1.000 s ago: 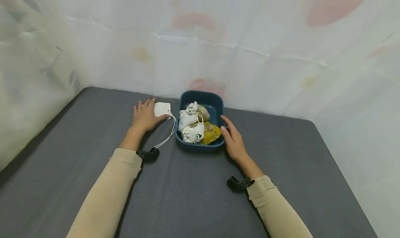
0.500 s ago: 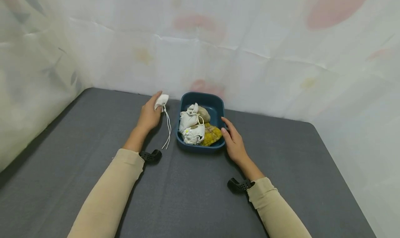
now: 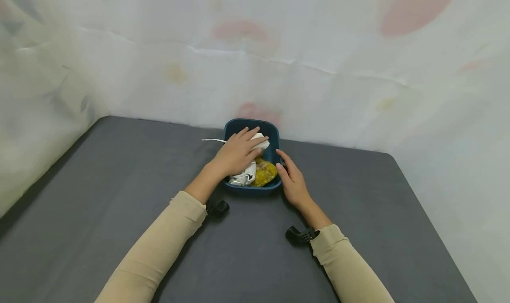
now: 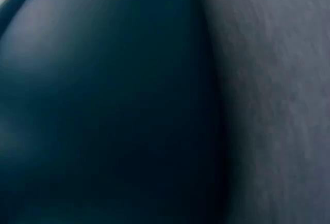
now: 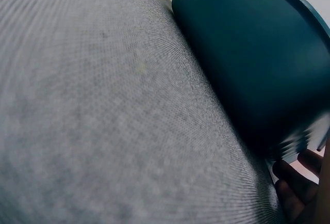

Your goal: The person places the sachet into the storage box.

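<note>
In the head view my left hand (image 3: 236, 153) lies over the dark teal box (image 3: 255, 190), its fingers spread and fairly straight across a white cloth drawstring pouch (image 3: 261, 143). The pouch's white cord (image 3: 213, 139) sticks out past the box's left rim. Below the hand, a crumpled white pouch (image 3: 244, 175) and a yellow patterned pouch (image 3: 264, 172) sit inside; the hand hides the other pouches. My right hand (image 3: 295, 179) rests against the box's right side with fingers extended. Only the box wall (image 4: 129, 90) shows in the left wrist view. Fingertips (image 5: 291, 180) appear beside the box (image 5: 252, 48) in the right wrist view.
A grey cloth (image 3: 247, 245) covers the table. Close behind the box hangs a pale patterned curtain (image 3: 303, 90), which also closes off the left and right sides. A black wrist camera mount (image 3: 300, 235) sits at each cuff.
My left hand has carried the white pouch rightward from the table beside the box to over it, and its fingers have spread out. The right hand stays at the box's side.
</note>
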`<state>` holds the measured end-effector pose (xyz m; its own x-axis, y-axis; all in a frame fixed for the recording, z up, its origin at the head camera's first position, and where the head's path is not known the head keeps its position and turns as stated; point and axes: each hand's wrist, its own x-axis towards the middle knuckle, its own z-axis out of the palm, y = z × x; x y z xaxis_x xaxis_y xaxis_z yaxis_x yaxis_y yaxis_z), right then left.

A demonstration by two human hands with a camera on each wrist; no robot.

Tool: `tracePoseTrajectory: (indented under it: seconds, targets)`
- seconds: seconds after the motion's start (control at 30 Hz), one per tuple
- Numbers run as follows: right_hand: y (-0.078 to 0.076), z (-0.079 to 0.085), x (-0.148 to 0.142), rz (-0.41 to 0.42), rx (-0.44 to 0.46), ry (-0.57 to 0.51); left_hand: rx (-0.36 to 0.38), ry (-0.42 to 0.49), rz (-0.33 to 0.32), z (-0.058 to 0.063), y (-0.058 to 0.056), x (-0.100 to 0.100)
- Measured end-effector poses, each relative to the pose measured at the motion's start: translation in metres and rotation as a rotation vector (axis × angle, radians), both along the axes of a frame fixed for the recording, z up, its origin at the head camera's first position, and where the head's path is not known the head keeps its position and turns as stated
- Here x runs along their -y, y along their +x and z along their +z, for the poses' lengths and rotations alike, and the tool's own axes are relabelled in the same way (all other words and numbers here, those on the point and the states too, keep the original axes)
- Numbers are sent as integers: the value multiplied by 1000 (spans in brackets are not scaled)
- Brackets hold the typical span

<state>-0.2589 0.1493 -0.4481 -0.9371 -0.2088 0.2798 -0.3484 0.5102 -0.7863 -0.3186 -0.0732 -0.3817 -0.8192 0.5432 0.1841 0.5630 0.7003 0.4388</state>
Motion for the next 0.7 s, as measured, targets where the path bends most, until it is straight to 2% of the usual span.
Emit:
tracePoseTrajectory:
  seconds: [0.07, 0.17, 0.3, 0.53, 0.6, 0.7]
  targets:
    - [0, 0, -1, -2, -1, 2, -2, -107, -13, -5, 2, -7]
    - [2, -2, -3, -14, -3, 6, 13, -118, -13, -7, 2, -14]
    - [3, -1, -5, -25, 0, 14, 45, -142, -30, -7, -3, -26]
    - [3, -1, -4, -19, 0, 3, 116, -307, -22, -5, -11, -41]
    - [2, -1, -4, -16, 0, 2, 122, -302, -16, -7, -12, -42]
    - [1, -1, -4, -13, 6, 7, 126, -184, 8, -11, -12, -38]
